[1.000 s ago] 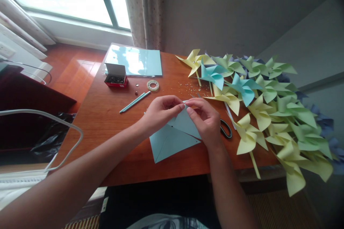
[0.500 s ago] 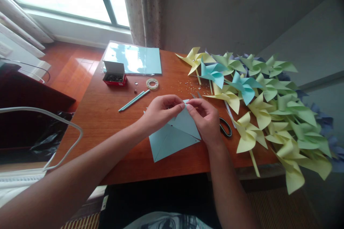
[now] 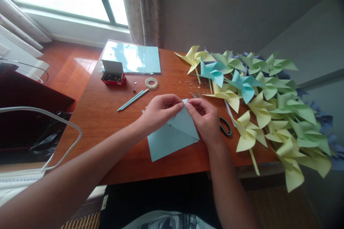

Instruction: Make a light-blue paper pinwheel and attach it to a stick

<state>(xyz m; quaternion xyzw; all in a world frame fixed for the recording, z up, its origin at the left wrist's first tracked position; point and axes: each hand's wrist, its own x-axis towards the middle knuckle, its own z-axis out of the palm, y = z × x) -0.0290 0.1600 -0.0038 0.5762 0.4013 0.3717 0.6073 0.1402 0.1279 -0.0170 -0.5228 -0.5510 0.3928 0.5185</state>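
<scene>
Left hand (image 3: 164,109) and right hand (image 3: 204,117), head view: both pinch far corner of slit blue paper (image 3: 173,139), which lies on surface (image 3: 94,121). Looks like corner-working step; next move probably calls for firm pinch, fine alignment. Fingers hide contact details.

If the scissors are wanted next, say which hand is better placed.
Probably the right hand: the scissors' handle shows close by, on its outer side. The left hand is farther off. Both pinch the paper, so either would need to let go.
</scene>
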